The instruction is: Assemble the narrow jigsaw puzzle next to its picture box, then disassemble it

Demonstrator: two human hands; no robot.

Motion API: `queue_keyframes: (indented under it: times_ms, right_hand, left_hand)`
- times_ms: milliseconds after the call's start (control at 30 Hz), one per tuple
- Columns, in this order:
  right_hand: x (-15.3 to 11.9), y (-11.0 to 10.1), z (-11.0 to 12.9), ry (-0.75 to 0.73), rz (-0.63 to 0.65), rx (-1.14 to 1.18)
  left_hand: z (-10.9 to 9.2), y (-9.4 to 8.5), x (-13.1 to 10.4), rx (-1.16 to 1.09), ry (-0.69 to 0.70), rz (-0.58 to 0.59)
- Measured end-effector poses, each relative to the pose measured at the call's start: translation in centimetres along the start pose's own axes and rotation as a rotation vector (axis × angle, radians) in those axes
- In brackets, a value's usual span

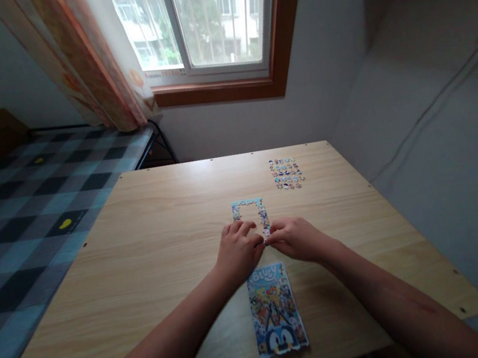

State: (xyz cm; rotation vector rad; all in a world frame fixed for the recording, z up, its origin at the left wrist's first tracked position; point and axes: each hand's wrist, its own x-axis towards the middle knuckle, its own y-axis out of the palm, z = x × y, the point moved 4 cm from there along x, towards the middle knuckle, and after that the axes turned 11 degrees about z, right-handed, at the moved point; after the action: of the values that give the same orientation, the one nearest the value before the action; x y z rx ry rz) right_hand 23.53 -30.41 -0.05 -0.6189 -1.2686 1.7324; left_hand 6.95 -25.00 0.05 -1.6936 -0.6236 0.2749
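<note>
Joined jigsaw puzzle pieces form a narrow rectangular border (263, 215) in the middle of the table, with bare wood inside it. My left hand (240, 250) covers its lower left part, some fingers bent over it and the thumb and a finger closed near the lower right corner. From the other side, my right hand (298, 237) pinches at that same corner. A small jigsaw piece (266, 243) shows between the fingertips of both hands, partly hidden. Just below lies a torn-edged picture sheet (275, 311) lettered "BLUEY", with colourful cartoon figures.
Loose jigsaw pieces (287, 173) lie in several rows at the far right of the wooden table (158, 218). A bed with a checked cover (47, 169) stands to the left. Behind the table are a window (219, 16) and a curtain (82, 52); a cable (430, 106) runs along the right wall.
</note>
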Motion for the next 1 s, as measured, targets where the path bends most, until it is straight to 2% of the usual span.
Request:
queue_keyframes:
  times_ms: [133, 233, 300, 400, 533, 600, 667, 733, 833, 933, 1000]
  right_hand:
    - [0.2, -0.1, 0.1, 0.001, -0.008, -0.01]
    - [0.3, -0.1, 0.1, -0.005, -0.008, -0.011]
    - [0.3, -0.1, 0.1, -0.011, -0.005, -0.005]
    - [0.3, -0.2, 0.2, -0.015, -0.008, 0.01]
    - [0.3, -0.6, 0.2, -0.016, -0.038, 0.033]
    - [0.3, -0.8, -0.2, -0.015, -0.074, 0.05]
    - [0.2, -1.3, -1.0, 0.01, -0.114, 0.059]
    - [0.0, -2.1, -2.6, 0.066, -0.149, 0.059]
    - [-0.9, -4.2, -6.3, 0.171, -0.201, 0.034]
    - [-2.3, -6.9, -11.6, 0.31, -0.269, 0.03]
    - [-3.3, -8.1, -15.7, 0.464, -0.308, 0.094]
  left_hand:
    - [0.1, -0.2, -0.1, -0.056, -0.01, -0.029]
    - [1.0, -1.0, -0.2, -0.164, -0.04, -0.102]
    - [2.5, -1.6, -0.3, -0.242, -0.096, -0.181]
    - [6.0, -2.5, -0.6, -0.359, -0.236, -0.307]
    - [10.6, -2.4, -0.9, -0.581, -0.442, -0.398]
    - [11.9, -2.1, -1.0, -0.682, -0.542, -0.429]
    - [12.4, -1.9, -1.0, -0.73, -0.589, -0.448]
    - [12.4, -2.0, -1.1, -0.737, -0.592, -0.466]
    - [12.2, -2.1, -1.4, -0.721, -0.596, -0.509]
    - [12.2, -2.2, -1.7, -0.751, -0.608, -0.546]
    - [12.2, -2.1, -1.7, -0.784, -0.611, -0.561]
